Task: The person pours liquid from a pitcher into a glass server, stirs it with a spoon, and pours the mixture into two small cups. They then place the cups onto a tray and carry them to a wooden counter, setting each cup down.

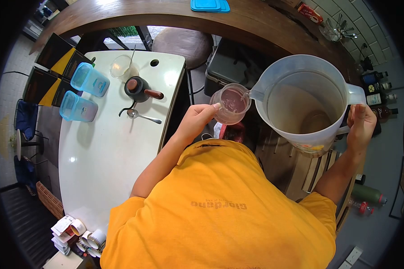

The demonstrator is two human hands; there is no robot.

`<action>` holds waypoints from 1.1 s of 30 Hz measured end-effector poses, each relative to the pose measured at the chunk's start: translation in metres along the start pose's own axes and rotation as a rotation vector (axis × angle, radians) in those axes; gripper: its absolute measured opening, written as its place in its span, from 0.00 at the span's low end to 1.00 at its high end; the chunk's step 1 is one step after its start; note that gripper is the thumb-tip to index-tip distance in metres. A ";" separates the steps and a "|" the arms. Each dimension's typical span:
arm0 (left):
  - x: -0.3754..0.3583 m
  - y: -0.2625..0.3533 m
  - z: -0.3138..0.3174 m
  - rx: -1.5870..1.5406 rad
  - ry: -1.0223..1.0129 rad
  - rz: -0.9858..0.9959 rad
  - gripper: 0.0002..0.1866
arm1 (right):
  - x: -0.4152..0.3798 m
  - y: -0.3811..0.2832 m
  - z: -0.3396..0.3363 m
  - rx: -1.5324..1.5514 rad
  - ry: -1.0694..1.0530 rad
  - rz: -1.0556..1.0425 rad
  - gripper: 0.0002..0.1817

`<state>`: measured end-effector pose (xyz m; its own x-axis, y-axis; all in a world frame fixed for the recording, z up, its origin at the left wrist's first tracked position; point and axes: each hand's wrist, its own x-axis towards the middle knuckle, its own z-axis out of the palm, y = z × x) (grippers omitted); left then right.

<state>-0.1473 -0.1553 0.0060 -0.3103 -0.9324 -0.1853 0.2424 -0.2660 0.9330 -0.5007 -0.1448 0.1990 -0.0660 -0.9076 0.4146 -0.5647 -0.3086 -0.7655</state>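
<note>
My left hand (196,120) is closed around a clear glass cup (220,115) in front of my chest. Inside the cup is a purplish-brown liquid with some bubbles on its surface. A large translucent plastic pitcher (276,119) hangs by its handle from my right hand (362,127), whose fingers are wrapped around the grip. The pitcher tilts left, and its spout meets the rim of the cup, with a little clear liquid visible at the lip. A shallow layer of liquid seems to lie inside the pitcher.
On the white table (112,166) stand a dark teapot (141,95) with a wooden handle, a spoon (143,116), a glass (120,67) and two blue-tinted containers (90,80). A wooden counter (157,12) curves along the back. Bottles (381,98) line the right side.
</note>
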 end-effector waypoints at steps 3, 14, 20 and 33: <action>0.000 0.001 0.002 -0.009 0.006 -0.001 0.22 | 0.000 0.000 -0.001 -0.006 -0.001 0.007 0.25; 0.003 -0.002 0.010 -0.026 0.017 -0.006 0.22 | 0.003 0.007 -0.005 0.007 -0.009 0.011 0.25; 0.005 -0.002 0.017 -0.013 0.036 -0.012 0.22 | 0.005 0.011 -0.009 -0.007 -0.010 -0.003 0.25; 0.013 -0.005 0.025 -0.001 0.046 -0.003 0.22 | 0.012 0.025 -0.019 0.012 -0.001 -0.009 0.25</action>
<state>-0.1756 -0.1598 0.0066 -0.2685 -0.9419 -0.2017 0.2428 -0.2688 0.9321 -0.5312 -0.1577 0.1937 -0.0600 -0.9051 0.4210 -0.5550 -0.3203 -0.7677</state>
